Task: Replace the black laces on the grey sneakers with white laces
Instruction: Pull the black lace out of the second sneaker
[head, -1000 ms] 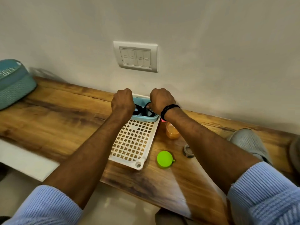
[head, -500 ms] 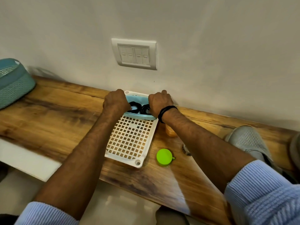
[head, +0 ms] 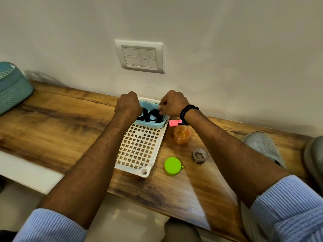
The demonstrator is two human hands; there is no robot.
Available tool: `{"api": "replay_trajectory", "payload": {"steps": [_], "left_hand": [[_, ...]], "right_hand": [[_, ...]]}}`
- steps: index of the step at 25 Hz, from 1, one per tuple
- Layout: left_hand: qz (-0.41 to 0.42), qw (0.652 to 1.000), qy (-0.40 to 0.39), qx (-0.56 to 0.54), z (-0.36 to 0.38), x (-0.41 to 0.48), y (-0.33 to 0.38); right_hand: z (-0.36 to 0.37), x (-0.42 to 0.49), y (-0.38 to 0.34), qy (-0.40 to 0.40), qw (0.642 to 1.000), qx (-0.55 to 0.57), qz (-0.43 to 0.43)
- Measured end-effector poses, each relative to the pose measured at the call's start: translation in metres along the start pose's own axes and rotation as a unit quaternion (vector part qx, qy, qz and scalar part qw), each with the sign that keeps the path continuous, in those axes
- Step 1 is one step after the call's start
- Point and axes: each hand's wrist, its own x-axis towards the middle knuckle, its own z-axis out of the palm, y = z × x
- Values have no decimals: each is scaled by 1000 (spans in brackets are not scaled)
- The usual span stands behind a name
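A small light-blue container (head: pixel 158 126) stands at the far end of a white perforated tray (head: pixel 139 151) by the wall. Coiled black laces (head: pixel 151 115) lie inside it. My left hand (head: pixel 128 106) is curled over the container's left rim, its fingers down in the laces and hidden from view. My right hand (head: pixel 173 103) is curled over the right rim, with thumb and fingers pinching a black lace. One grey sneaker (head: pixel 263 145) lies at the right behind my right forearm. A second grey sneaker (head: pixel 314 154) is cut off by the frame edge. No white laces show.
On the wooden table (head: pixel 52 123) stand an orange jar (head: pixel 182 135), a green lid (head: pixel 173 166), a grey roll (head: pixel 199 155) and a pink marker (head: pixel 175 122). A teal basket (head: pixel 12 88) sits far left. A switch panel (head: pixel 141 56) is on the wall.
Both hands stay at the blue container and have shifted slightly over it. My right wrist has lifted, uncovering the pink marker. The black laces lie lower in the container.
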Motion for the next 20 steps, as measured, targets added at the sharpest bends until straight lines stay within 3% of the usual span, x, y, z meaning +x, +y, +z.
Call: {"api": "replay_trajectory", "payload": {"steps": [5, 11, 17, 20], "left_hand": [[11, 999, -21, -22, 1, -5, -1], [65, 995, -50, -62, 8, -18, 7], [84, 984, 84, -130, -4, -62, 20], [117, 974, 105, -163, -11, -101, 34]], "right_hand": [[5, -10, 2, -29, 999, -22, -38], [-17, -27, 11, 38, 997, 61, -29], [-33, -59, 30, 58, 996, 67, 5], [-38, -86, 34, 63, 995, 79, 23]]}}
